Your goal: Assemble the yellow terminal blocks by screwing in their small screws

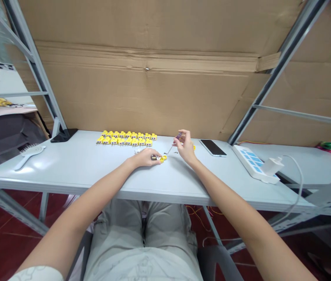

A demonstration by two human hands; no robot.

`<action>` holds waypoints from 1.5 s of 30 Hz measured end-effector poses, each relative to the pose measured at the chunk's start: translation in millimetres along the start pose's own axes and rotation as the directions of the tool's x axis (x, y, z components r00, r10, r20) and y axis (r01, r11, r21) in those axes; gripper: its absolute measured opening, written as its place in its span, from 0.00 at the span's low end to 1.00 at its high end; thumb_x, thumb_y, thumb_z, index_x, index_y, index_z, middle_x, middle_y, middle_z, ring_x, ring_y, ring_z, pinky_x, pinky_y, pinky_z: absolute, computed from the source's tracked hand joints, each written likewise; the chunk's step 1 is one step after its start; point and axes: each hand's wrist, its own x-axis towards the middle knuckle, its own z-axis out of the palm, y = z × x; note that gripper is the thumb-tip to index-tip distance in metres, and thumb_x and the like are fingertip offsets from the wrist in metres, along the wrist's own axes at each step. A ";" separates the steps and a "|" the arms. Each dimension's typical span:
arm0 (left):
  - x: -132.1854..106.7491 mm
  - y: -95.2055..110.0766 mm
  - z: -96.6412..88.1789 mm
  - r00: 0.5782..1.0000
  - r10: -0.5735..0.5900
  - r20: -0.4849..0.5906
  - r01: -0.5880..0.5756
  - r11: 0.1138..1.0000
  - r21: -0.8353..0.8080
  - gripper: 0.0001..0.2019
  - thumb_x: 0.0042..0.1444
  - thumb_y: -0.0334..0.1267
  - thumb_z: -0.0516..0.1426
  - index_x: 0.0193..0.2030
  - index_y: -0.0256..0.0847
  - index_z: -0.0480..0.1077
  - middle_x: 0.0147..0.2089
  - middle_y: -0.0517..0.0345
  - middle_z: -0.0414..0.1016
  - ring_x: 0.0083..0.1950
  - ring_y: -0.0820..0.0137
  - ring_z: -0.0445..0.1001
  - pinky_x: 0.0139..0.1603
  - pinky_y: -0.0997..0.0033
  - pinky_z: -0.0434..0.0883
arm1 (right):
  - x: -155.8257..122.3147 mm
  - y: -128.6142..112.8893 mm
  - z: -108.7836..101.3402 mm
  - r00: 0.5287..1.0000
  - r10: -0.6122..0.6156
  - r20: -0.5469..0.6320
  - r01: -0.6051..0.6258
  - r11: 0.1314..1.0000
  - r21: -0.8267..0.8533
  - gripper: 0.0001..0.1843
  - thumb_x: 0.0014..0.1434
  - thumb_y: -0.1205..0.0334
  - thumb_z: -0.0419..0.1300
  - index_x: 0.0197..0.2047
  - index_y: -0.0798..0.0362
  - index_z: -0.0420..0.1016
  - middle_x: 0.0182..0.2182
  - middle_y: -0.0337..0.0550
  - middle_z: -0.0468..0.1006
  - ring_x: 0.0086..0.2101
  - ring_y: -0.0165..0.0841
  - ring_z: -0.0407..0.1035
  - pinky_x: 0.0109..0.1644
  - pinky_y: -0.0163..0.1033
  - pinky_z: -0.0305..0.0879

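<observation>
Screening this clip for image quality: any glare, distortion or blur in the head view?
Head view: wide-angle distortion bows the table edge and slants the metal shelf uprights; glare whitens the surface beside the hairbrush; the top right corner falls dark; the small screwdriver in the right hand looks slightly soft.

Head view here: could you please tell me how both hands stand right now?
Left hand on small yellow part. Right hand holding small screwdriver. Small dark bits near its tip. Row of yellow parts beyond.
</observation>
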 end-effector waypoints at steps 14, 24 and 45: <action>0.3 1.4 -0.2 1.000 0.018 -0.008 -0.018 0.999 0.031 0.15 0.55 0.40 0.62 0.48 0.35 0.78 0.46 0.48 0.81 0.42 0.66 0.78 0.43 0.73 0.70 | 3.7 23.8 5.4 0.990 -0.139 -0.030 0.140 0.990 0.033 0.19 0.56 0.53 0.58 0.49 0.46 0.59 0.33 0.38 0.70 0.33 0.34 0.71 0.36 0.47 0.77; 0.0 0.9 -0.1 1.000 0.015 -0.017 -0.014 0.999 0.034 0.15 0.55 0.40 0.62 0.48 0.35 0.78 0.45 0.47 0.81 0.41 0.65 0.78 0.43 0.73 0.70 | 3.8 17.7 3.2 0.989 -0.137 -0.058 0.139 0.989 0.040 0.20 0.56 0.53 0.58 0.50 0.46 0.59 0.34 0.39 0.70 0.33 0.34 0.71 0.37 0.48 0.78; 0.0 1.9 0.2 1.000 -0.015 -0.003 0.015 0.999 0.031 0.16 0.55 0.40 0.62 0.48 0.35 0.78 0.47 0.47 0.81 0.44 0.64 0.79 0.46 0.72 0.70 | 4.5 6.9 2.3 0.994 -0.070 -0.086 0.086 0.977 0.197 0.22 0.53 0.52 0.60 0.48 0.46 0.58 0.29 0.32 0.66 0.28 0.31 0.71 0.30 0.43 0.78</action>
